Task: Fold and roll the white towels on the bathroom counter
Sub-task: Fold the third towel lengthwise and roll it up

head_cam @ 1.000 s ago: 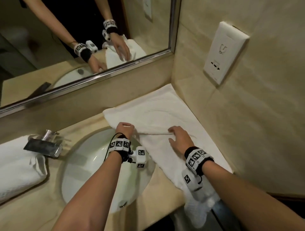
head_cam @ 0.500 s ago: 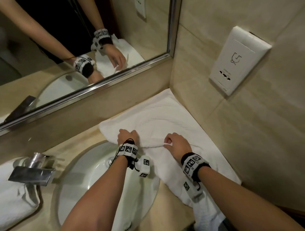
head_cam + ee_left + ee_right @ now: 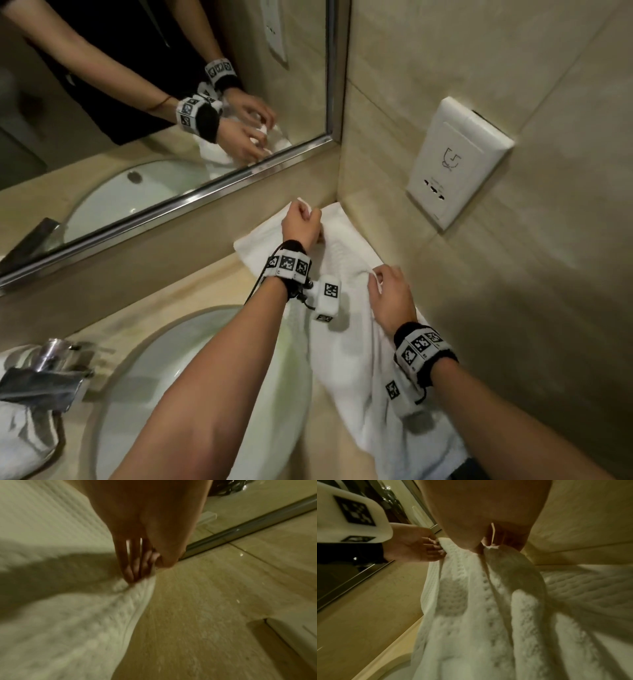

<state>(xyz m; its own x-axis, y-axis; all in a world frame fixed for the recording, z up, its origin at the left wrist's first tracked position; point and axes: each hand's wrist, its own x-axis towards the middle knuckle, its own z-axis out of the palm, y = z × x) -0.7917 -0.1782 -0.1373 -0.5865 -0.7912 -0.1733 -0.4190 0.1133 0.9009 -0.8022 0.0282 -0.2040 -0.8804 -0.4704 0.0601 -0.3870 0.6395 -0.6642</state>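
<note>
Both hands pinch the towel [image 3: 346,342] edge on the counter [image 3: 205,294]: left hand [image 3: 301,226] at twelve o'clock, right hand [image 3: 392,298] at three.

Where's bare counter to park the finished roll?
Bare counter runs between the sink rim and the mirror's backsplash, from the faucet to the towel. The right corner is crowded: both the left hand and right hand pinch the towel there.
</note>
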